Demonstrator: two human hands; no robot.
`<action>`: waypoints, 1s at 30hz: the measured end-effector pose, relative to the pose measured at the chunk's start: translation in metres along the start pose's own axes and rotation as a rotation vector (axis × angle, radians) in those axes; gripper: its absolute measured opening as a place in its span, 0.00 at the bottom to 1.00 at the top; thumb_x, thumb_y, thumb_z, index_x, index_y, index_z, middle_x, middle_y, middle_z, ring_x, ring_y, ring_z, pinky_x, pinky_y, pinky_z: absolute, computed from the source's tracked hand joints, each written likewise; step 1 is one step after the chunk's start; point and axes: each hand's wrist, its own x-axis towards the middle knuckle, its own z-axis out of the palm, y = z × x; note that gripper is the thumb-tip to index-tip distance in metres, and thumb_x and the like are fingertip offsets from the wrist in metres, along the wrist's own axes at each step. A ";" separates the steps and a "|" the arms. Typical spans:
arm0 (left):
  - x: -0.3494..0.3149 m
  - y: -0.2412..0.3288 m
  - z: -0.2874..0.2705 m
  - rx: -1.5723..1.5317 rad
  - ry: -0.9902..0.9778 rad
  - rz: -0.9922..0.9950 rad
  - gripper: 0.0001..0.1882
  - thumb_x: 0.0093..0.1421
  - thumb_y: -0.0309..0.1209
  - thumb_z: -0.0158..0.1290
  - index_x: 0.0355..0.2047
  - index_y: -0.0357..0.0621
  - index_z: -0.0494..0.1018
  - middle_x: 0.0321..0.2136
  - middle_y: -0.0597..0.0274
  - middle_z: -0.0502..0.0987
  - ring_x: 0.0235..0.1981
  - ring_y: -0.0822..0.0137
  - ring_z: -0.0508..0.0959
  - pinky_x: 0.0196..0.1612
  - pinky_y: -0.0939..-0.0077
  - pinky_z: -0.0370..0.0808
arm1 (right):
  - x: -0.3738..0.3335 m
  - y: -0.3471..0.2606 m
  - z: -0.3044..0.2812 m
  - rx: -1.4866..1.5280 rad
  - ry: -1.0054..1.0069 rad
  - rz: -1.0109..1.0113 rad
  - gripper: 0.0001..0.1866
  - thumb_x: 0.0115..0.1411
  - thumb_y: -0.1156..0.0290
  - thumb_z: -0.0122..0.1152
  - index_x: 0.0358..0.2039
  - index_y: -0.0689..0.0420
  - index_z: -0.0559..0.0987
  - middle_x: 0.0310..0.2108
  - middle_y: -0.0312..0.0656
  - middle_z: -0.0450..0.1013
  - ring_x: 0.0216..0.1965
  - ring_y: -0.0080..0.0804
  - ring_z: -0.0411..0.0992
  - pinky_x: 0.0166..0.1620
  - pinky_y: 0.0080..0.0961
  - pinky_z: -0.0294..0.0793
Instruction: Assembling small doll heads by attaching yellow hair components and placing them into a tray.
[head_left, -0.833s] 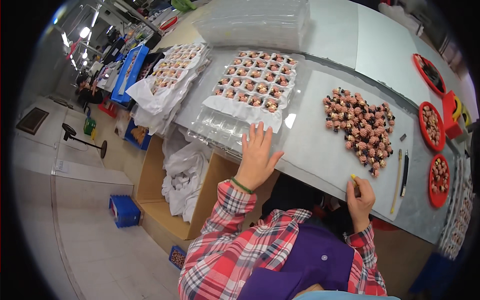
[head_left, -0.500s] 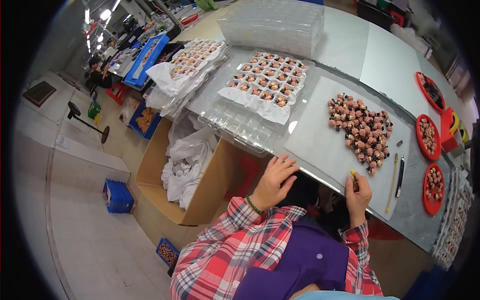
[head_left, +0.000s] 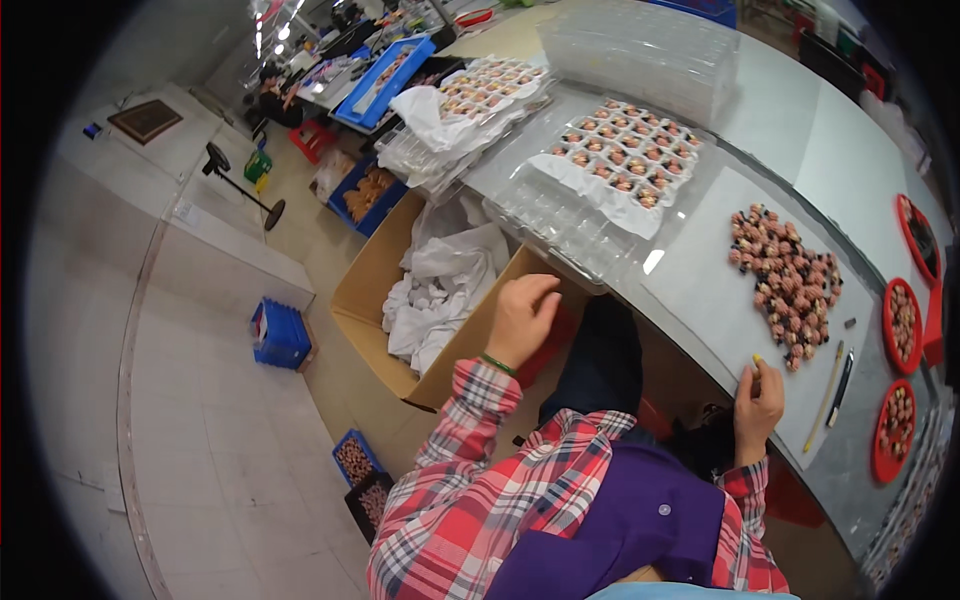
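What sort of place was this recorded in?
Probably a workshop or factory floor for small goods: a heap of small pink pieces on a worktable, a partly filled clear tray, and stacked clear trays.

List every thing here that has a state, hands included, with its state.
Left hand: loosely curled, nothing visible in it
Right hand: pinching a yellow-tipped bit
Carton: open, crumpled white sheets inside
Lined tray: cells holding figures
Pile: loose, spread out
Clear trays: stacked
Yellow stick: lying flat
Nearest red bowl: holding small pieces
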 end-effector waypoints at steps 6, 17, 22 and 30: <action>-0.038 -0.188 -0.094 0.343 -0.016 -0.602 0.15 0.52 0.34 0.52 0.36 0.37 0.75 0.35 0.47 0.77 0.39 0.51 0.76 0.43 0.64 0.71 | -0.005 -0.004 0.010 -0.082 -0.027 -0.010 0.08 0.57 0.75 0.55 0.37 0.63 0.75 0.22 0.38 0.64 0.19 0.25 0.60 0.23 0.21 0.60; -0.061 -0.377 -0.069 0.556 -0.148 -0.973 0.24 0.47 0.46 0.57 0.40 0.43 0.76 0.39 0.48 0.76 0.42 0.50 0.75 0.46 0.63 0.70 | 0.010 0.003 0.020 -0.161 -0.109 0.096 0.10 0.58 0.75 0.54 0.40 0.64 0.75 0.24 0.34 0.65 0.21 0.19 0.59 0.23 0.16 0.59; -0.060 -0.384 -0.132 0.285 0.594 -0.928 0.15 0.57 0.38 0.49 0.32 0.35 0.71 0.32 0.45 0.75 0.35 0.50 0.74 0.40 0.61 0.69 | 0.037 -0.024 0.027 -0.008 -0.132 0.054 0.10 0.57 0.77 0.55 0.40 0.63 0.75 0.25 0.32 0.65 0.23 0.15 0.59 0.25 0.13 0.58; 0.003 -0.248 -0.161 -0.193 1.188 -0.461 0.13 0.64 0.35 0.44 0.35 0.34 0.65 0.27 0.59 0.70 0.29 0.69 0.70 0.35 0.75 0.68 | 0.074 -0.135 0.096 0.525 -0.437 -0.012 0.08 0.53 0.83 0.56 0.35 0.63 0.75 0.26 0.33 0.65 0.25 0.16 0.62 0.29 0.14 0.62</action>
